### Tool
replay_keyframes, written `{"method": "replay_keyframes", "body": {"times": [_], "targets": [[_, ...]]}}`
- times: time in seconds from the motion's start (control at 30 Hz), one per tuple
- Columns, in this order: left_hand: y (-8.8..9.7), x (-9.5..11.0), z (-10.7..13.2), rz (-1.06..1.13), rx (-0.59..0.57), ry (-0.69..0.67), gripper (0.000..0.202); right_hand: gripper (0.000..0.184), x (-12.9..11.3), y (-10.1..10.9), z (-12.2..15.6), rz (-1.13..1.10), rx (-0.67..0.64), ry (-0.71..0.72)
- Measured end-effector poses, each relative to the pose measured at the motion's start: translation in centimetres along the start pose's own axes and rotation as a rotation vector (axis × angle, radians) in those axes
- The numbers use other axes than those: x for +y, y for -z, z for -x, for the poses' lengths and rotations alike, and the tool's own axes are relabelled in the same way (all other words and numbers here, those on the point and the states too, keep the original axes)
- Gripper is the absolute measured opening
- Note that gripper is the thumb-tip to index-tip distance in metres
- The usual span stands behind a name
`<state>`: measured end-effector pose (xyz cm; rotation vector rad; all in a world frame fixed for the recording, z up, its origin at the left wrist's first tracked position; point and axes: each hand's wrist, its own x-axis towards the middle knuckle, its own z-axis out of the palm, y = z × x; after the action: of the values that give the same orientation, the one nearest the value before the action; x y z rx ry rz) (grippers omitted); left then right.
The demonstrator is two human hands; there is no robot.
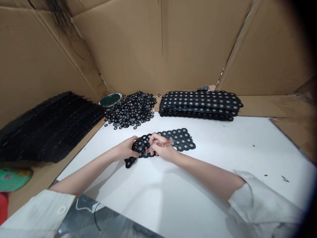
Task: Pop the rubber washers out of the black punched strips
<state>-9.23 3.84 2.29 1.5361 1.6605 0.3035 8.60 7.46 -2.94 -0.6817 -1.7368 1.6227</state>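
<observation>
A strip of joined black rings with pale centres point(182, 138) lies on the white tabletop, its left end bunched and raised. My left hand point(127, 147) grips that left end, thumb at the near edge and fingers at the far side. My right hand point(162, 148) is closed in a writing-like hold round a slim clear pen-like tool with reddish contents point(166, 143). The tool's lower left end points down at the rings beside my left fingers. Whether its tip touches them I cannot tell.
Behind the strip is a heap of loose black rings point(135, 107), with a bowl of dark green stuff point(110, 99) beside it. Stacked ring sheets point(200, 104) sit at the back right. A dark bristly pile point(47, 127) lies left. Cardboard walls point(158, 43) enclose the table point(198, 201).
</observation>
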Motion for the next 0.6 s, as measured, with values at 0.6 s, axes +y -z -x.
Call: {"method": "replay_keyframes", "body": {"times": [0.6], "targets": [[0.22,0.61,-0.02,0.183,-0.024,0.162,0.05,0.008,0.26,0.05,0.12,0.042,-0.049,0.017]]}}
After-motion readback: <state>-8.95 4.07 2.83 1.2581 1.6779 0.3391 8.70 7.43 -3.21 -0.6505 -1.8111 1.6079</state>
